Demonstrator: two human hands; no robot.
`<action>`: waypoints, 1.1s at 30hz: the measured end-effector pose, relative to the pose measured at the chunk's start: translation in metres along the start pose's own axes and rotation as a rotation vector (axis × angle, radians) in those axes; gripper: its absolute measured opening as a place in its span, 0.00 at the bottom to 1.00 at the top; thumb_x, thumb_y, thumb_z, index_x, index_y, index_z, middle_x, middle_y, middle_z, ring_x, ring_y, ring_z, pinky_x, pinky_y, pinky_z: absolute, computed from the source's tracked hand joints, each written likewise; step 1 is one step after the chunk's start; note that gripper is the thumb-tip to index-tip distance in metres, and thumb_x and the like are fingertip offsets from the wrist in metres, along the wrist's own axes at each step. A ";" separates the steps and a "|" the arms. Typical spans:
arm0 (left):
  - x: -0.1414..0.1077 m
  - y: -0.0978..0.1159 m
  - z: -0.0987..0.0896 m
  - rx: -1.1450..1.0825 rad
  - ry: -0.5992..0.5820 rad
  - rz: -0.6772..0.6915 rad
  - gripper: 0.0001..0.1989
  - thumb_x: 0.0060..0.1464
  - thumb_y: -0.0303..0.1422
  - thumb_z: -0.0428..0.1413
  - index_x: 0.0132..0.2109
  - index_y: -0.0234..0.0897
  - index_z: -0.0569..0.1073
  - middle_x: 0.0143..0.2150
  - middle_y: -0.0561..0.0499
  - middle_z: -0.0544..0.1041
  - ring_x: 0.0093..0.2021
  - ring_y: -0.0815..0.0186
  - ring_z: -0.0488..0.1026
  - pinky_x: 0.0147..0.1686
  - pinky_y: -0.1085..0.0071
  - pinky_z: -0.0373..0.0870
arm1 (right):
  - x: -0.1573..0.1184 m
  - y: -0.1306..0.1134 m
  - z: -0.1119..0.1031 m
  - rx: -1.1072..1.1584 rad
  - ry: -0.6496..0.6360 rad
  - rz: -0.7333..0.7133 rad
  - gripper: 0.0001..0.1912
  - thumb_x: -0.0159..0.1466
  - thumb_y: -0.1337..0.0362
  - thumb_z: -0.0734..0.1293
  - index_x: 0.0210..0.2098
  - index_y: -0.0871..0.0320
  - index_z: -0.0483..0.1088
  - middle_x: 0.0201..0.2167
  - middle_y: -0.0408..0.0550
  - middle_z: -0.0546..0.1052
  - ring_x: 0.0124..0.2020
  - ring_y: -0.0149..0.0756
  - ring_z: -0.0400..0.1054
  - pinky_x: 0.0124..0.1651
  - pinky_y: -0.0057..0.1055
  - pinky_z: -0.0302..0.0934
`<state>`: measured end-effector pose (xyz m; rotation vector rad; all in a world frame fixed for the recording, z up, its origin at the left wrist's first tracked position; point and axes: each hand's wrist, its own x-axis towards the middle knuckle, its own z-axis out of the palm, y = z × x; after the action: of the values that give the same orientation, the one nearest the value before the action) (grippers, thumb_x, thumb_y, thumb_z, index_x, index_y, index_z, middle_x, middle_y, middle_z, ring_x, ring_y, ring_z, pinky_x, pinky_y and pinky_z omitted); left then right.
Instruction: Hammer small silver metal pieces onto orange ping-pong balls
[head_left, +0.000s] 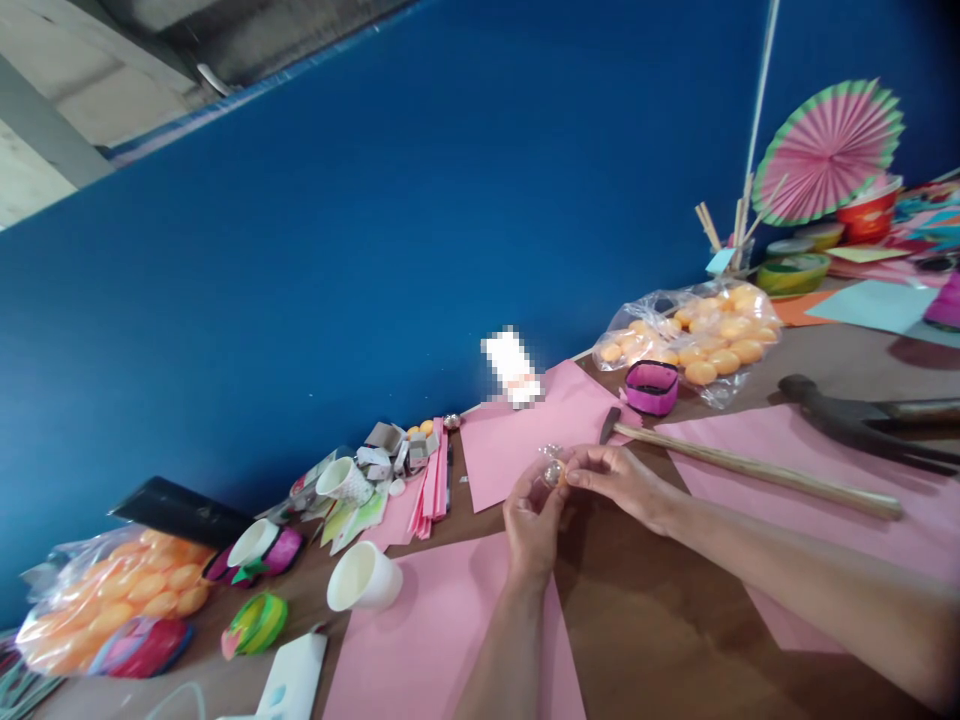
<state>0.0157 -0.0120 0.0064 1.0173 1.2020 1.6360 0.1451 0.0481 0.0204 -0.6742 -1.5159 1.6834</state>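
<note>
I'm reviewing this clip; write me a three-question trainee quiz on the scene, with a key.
1. Which tool lies nearest the right hand?
A) claw hammer
B) slim hammer
C) pliers

2. True or false: the left hand grips a hammer handle.

3. Fill in: the pleated paper fan is pink with a ___ edge.

Key:
1. B
2. False; its fingertips hold a small shiny piece.
3. green

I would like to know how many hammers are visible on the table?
2. The long-handled hammer lies beyond the right hand and forearm; the claw hammer is at the right edge, its handle cut off by the picture.
</note>
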 end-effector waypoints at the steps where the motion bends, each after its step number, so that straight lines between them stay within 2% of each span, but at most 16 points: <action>1: 0.000 0.001 0.001 -0.010 -0.006 -0.002 0.18 0.43 0.30 0.60 0.45 0.35 0.72 0.43 0.45 0.77 0.44 0.59 0.73 0.45 0.65 0.68 | 0.000 0.000 0.000 -0.001 -0.001 0.002 0.11 0.52 0.58 0.69 0.26 0.61 0.69 0.28 0.44 0.73 0.32 0.32 0.65 0.39 0.30 0.58; 6: 0.000 0.002 0.003 -0.006 -0.030 0.031 0.16 0.45 0.29 0.59 0.45 0.35 0.73 0.45 0.45 0.76 0.46 0.59 0.72 0.47 0.65 0.66 | 0.000 0.002 0.000 -0.004 -0.017 0.019 0.13 0.52 0.55 0.68 0.27 0.61 0.70 0.28 0.44 0.74 0.31 0.34 0.66 0.39 0.32 0.59; 13: 0.000 0.000 0.001 0.018 -0.002 0.053 0.17 0.44 0.30 0.60 0.45 0.34 0.73 0.44 0.44 0.76 0.45 0.59 0.72 0.47 0.63 0.67 | -0.001 0.006 -0.001 -0.043 -0.008 0.033 0.13 0.54 0.55 0.67 0.29 0.61 0.70 0.28 0.44 0.73 0.31 0.33 0.65 0.37 0.30 0.59; 23: 0.000 0.003 0.001 0.041 -0.017 0.058 0.16 0.44 0.28 0.59 0.44 0.36 0.73 0.43 0.46 0.76 0.45 0.60 0.72 0.46 0.65 0.67 | -0.001 0.004 -0.002 -0.013 -0.013 0.051 0.12 0.52 0.57 0.68 0.26 0.61 0.70 0.26 0.44 0.74 0.30 0.32 0.66 0.37 0.29 0.58; 33: -0.001 0.000 0.002 0.077 -0.045 0.099 0.14 0.45 0.29 0.58 0.43 0.36 0.74 0.42 0.47 0.77 0.45 0.60 0.72 0.48 0.64 0.65 | 0.002 0.008 -0.008 -0.001 0.016 0.109 0.14 0.49 0.58 0.71 0.29 0.62 0.72 0.28 0.47 0.76 0.34 0.36 0.68 0.42 0.33 0.59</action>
<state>0.0181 -0.0123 0.0067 1.1721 1.2095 1.6447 0.1490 0.0545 0.0112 -0.7815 -1.4928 1.7538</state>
